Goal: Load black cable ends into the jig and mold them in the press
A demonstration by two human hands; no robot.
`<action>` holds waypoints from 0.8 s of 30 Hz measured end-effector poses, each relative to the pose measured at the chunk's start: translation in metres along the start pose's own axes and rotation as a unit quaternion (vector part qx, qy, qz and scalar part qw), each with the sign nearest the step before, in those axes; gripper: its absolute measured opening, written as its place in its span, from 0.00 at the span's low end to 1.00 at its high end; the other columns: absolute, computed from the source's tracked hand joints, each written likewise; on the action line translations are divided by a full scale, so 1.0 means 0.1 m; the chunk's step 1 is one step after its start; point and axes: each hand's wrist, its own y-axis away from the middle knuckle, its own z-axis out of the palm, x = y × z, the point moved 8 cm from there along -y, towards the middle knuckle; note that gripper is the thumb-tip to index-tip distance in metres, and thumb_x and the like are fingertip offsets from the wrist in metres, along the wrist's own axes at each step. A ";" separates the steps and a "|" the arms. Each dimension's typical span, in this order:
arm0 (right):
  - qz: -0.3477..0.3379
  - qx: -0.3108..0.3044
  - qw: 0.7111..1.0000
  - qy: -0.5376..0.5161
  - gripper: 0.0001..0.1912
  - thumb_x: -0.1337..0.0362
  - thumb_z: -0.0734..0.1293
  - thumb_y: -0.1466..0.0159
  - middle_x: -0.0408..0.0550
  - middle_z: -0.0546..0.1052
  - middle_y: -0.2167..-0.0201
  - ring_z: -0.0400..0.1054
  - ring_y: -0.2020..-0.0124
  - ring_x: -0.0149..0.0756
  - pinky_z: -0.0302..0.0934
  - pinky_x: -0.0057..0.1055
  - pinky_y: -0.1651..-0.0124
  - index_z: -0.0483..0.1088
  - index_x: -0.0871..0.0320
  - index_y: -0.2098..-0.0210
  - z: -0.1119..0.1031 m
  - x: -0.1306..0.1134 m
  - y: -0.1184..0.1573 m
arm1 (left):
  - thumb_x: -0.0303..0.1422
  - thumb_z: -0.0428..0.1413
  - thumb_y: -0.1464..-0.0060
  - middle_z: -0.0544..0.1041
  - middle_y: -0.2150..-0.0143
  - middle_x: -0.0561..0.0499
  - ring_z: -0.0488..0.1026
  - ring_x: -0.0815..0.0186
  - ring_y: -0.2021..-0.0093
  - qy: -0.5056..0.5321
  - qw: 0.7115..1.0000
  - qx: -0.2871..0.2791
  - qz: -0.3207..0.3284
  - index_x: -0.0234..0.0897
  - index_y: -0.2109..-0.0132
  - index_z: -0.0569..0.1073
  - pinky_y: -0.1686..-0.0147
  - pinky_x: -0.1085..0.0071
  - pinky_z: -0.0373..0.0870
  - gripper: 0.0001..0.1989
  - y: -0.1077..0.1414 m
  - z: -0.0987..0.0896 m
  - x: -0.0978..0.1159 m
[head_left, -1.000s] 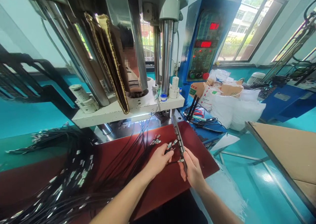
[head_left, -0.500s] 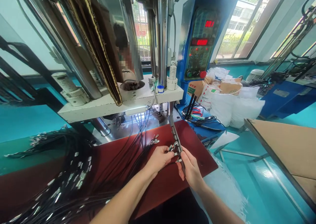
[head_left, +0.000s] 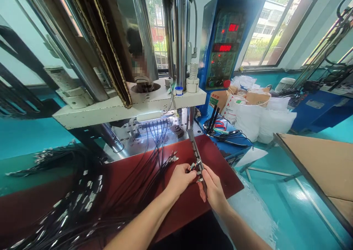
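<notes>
My right hand [head_left: 213, 185] is closed around the lower end of a long, narrow metal bar with slots [head_left: 196, 150], which slants up and away over the red-brown board [head_left: 176, 215]. My left hand [head_left: 180, 180] pinches small cable ends with metal connectors [head_left: 193, 166] against the bar's left edge. A few connectors sit along the bar between the two hands. Left of my left hand lies a bunch of black cables with metal-tipped ends [head_left: 172, 157]. Other black cables [head_left: 157, 136] run from the board into the lit mould under the press.
A white press plate [head_left: 132, 112] spans above the board. A large heap of black cables [head_left: 74, 195] lies at the left. The blue control box [head_left: 231, 40] with red digits stands behind. White sacks [head_left: 245, 114] and a brown-topped table [head_left: 317, 158] are at the right.
My left hand has shifted slightly right, bringing the pinched connectors onto the bar. My right hand and the bar stay nearly in place. The view of the press has shifted a little.
</notes>
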 end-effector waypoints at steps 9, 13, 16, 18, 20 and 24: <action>-0.006 -0.002 0.999 0.046 0.26 0.51 0.55 0.37 0.34 0.62 0.86 0.51 0.92 0.21 0.47 0.17 0.91 0.57 0.63 0.47 0.04 -0.03 -0.01 | 0.32 0.49 0.60 0.58 0.84 0.59 0.52 0.74 0.80 -0.023 1.000 -0.003 0.013 0.36 0.79 0.60 0.79 0.76 0.47 0.06 0.01 0.00 0.02; -0.019 -0.009 0.995 0.097 0.28 0.49 0.54 0.38 0.33 0.60 0.88 0.50 0.92 0.22 0.46 0.16 0.91 0.57 0.64 0.47 0.07 -0.06 -0.02 | 0.34 0.49 0.59 0.58 0.85 0.59 0.52 0.74 0.82 0.001 0.999 -0.017 0.028 0.36 0.80 0.59 0.80 0.76 0.48 0.08 0.05 -0.01 0.09; -0.017 -0.012 0.994 0.104 0.26 0.50 0.54 0.37 0.34 0.61 0.88 0.51 0.92 0.22 0.46 0.17 0.92 0.59 0.63 0.49 0.07 -0.03 -0.02 | 0.35 0.49 0.57 0.61 0.86 0.58 0.53 0.74 0.83 0.026 0.998 -0.047 0.029 0.36 0.80 0.60 0.79 0.76 0.50 0.10 0.07 0.01 0.11; -0.020 -0.002 0.994 0.108 0.25 0.50 0.54 0.37 0.35 0.62 0.87 0.51 0.92 0.22 0.46 0.17 0.91 0.59 0.62 0.49 0.06 -0.02 -0.02 | 0.36 0.50 0.57 0.61 0.86 0.58 0.54 0.74 0.83 0.031 0.998 -0.048 0.028 0.36 0.80 0.60 0.78 0.76 0.51 0.11 0.07 0.01 0.12; -0.028 0.014 0.993 0.116 0.25 0.49 0.54 0.37 0.35 0.61 0.86 0.52 0.91 0.22 0.47 0.17 0.91 0.59 0.61 0.49 0.05 -0.03 -0.02 | 0.35 0.50 0.57 0.61 0.86 0.58 0.56 0.74 0.82 0.027 0.999 -0.029 0.036 0.36 0.81 0.60 0.77 0.76 0.52 0.11 0.06 0.00 0.12; -0.032 0.022 0.993 0.113 0.26 0.48 0.54 0.38 0.34 0.61 0.87 0.52 0.92 0.23 0.46 0.18 0.92 0.58 0.62 0.49 0.04 -0.04 -0.01 | 0.35 0.51 0.57 0.61 0.86 0.58 0.56 0.74 0.83 0.035 0.998 -0.031 0.029 0.36 0.80 0.60 0.79 0.76 0.52 0.11 0.05 0.02 0.13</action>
